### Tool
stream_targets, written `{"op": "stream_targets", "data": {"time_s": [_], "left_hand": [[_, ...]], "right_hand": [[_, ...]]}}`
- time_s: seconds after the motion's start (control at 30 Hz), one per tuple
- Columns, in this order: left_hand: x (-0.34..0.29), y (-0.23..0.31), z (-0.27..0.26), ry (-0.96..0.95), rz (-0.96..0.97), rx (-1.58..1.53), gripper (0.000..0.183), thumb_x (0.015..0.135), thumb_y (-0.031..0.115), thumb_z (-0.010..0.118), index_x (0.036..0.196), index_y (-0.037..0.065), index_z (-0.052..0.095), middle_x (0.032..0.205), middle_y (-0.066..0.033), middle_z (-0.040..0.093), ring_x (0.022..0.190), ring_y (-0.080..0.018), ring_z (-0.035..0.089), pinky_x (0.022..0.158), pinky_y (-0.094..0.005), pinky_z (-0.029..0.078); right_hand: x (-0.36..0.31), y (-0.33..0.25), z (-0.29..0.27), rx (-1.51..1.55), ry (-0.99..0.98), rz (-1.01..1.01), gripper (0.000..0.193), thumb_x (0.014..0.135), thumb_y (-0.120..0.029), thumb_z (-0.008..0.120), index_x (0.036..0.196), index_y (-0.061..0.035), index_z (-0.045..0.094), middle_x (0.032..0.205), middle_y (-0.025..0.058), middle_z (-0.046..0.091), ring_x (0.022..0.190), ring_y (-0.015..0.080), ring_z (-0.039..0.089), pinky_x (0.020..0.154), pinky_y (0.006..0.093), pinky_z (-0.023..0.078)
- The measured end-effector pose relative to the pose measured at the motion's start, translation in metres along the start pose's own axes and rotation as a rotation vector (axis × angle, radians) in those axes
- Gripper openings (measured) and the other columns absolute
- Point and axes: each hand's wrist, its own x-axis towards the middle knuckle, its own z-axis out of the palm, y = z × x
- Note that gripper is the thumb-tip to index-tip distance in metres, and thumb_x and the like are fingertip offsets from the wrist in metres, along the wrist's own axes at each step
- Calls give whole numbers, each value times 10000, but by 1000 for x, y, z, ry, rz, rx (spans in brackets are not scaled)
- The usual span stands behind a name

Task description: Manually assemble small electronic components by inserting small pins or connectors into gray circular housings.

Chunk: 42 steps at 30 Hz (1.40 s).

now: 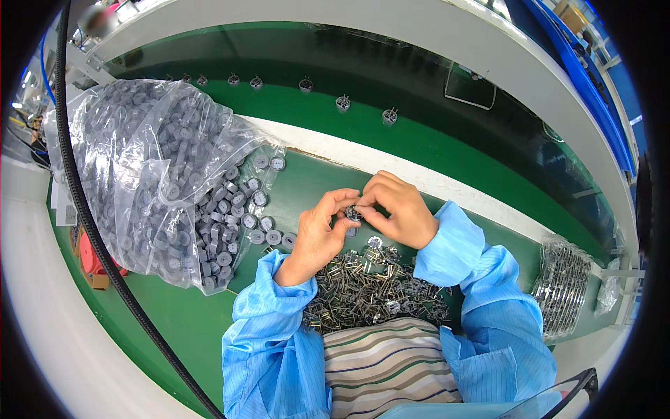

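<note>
My left hand (324, 227) pinches a small dark round part (354, 213) between thumb and fingertips, above the green bench. The fingers of my right hand (396, 207) close on the same part from the other side; the fingertips hide some of it. A grey round plastic piece (351, 232) lies just under my hands. Close in front of my body is a heap of small metal pin parts (370, 286). Left of my hands, grey round plastic pieces (223, 216) spill from the mouth of a large clear plastic bag (139, 167) full of them.
Beyond a white rail (321, 146), a green conveyor belt (433, 133) carries a spaced row of small round assemblies (343, 103). A clear-wrapped tray of metal parts (562, 288) lies at the right. A black braided cable (98, 244) crosses the left side.
</note>
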Motion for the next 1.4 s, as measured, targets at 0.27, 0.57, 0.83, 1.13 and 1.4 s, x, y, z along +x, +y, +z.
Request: {"op": "stream_targets", "data": {"time_s": [0.27,0.57,0.83,1.13,1.4], "left_hand": [[0,8,-1,-1,-13,73,451,860,-199,590,1275,-27,555,1184,-184,715,1101,-279,721,815,-359,648],[2,8,-1,-8,-20,51,445,877,-201,559,1289,-35,552,1212,-192,704,1136,-287,706,812,-343,651],[1,7,0,4,44,78,446,874,-179,592,1290,-23,554,1163,-203,724,1056,-293,736,797,-349,645],[0,13,1,30,34,124,472,874,-160,625,1314,-11,544,1136,-177,737,1004,-263,747,773,-335,633],[-1,10,4,93,69,39,443,859,-146,651,1271,4,595,1136,-163,741,974,-249,746,768,-329,624]], "right_hand": [[-2,-5,3,-57,24,-59,147,794,5,774,867,-16,649,847,97,642,777,269,626,632,352,496],[-2,-2,6,-54,37,-62,159,792,17,770,885,-10,644,857,98,638,760,251,618,625,349,498],[-3,-4,1,145,-46,195,157,781,42,755,858,-5,627,840,101,636,783,275,619,643,365,500],[-3,-2,3,16,-20,16,176,775,43,754,856,-7,606,849,112,625,792,293,615,645,386,491],[-2,-2,4,42,-20,-16,197,810,39,756,896,-12,586,882,100,615,786,257,613,659,350,493]]}}
